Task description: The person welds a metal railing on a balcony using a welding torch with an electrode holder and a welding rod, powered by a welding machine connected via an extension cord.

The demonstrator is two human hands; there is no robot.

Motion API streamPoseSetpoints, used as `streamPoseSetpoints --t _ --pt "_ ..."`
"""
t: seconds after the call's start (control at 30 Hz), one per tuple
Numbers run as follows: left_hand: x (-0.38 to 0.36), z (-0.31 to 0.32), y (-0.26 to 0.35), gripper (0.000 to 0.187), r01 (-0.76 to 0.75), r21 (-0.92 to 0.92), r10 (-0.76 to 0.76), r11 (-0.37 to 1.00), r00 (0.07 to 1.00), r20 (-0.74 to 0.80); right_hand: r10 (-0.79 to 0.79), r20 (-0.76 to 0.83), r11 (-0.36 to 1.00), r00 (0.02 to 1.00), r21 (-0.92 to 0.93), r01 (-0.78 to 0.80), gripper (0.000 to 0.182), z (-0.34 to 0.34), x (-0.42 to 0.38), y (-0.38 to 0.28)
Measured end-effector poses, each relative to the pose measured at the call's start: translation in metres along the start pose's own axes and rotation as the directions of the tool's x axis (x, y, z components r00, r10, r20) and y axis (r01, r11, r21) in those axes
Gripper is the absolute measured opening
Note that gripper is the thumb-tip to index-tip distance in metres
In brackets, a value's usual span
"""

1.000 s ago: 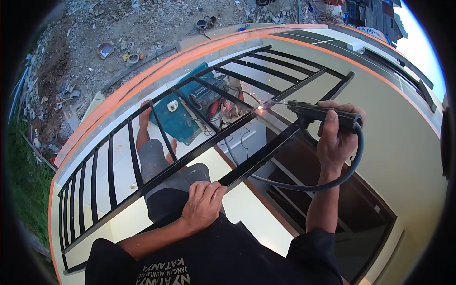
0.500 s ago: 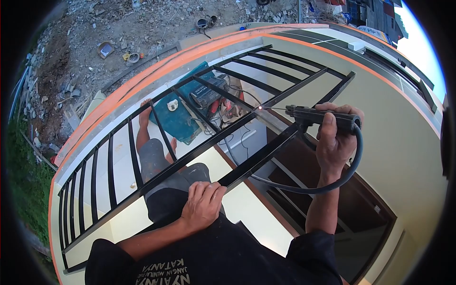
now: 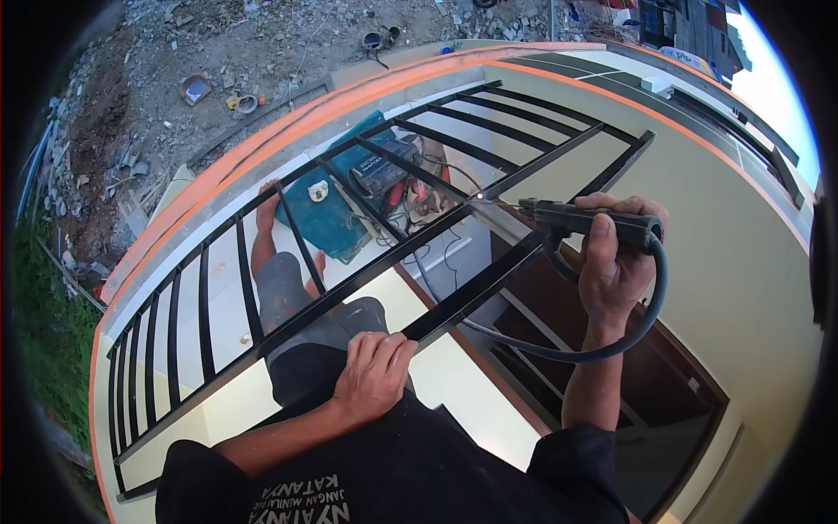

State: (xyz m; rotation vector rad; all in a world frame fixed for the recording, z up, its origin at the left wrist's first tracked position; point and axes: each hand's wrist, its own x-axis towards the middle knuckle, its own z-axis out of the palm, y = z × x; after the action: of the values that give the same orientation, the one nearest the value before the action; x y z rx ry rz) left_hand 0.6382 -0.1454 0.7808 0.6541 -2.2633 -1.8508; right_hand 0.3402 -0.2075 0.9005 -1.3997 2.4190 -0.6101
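A black metal frame (image 3: pixel 345 293) with long rails and several crossbars stretches across the view in front of me. My left hand (image 3: pixel 377 375) is closed over the end of its near rail (image 3: pixel 471 293), close to my body. My right hand (image 3: pixel 618 253) grips a black welding electrode holder (image 3: pixel 594 220), with a thick cable curving down from its back end. The thin electrode points left from the holder's jaws, and a small bright glow (image 3: pixel 479 196) shows at its tip, where a crossbar meets the middle rail.
Below the frame, a welding machine (image 3: pixel 381 172) and a tape measure (image 3: pixel 318 191) rest on a green sheet (image 3: pixel 327 231). Cables lie beside them. An orange-edged parapet (image 3: pixel 236 155) borders the balcony, with rubble ground (image 3: pixel 253 52) beyond. My bare foot (image 3: pixel 268 190) is under the bars.
The electrode holder in my right hand has shifted slightly left and down, nearer the joint. The glow remains at the joint. My left hand stays on the rail.
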Motion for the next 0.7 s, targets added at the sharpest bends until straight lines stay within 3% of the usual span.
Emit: streamPoseSetpoints --t 0.7 --pt "-0.0009 0.0062 -0.0025 0.04 0.0 -0.001 0.0 1.0 0.999 -0.035 0.094 0.023 0.995 0.995 0.031 -0.095 0.028 0.002 -0.0005 -0.0026"
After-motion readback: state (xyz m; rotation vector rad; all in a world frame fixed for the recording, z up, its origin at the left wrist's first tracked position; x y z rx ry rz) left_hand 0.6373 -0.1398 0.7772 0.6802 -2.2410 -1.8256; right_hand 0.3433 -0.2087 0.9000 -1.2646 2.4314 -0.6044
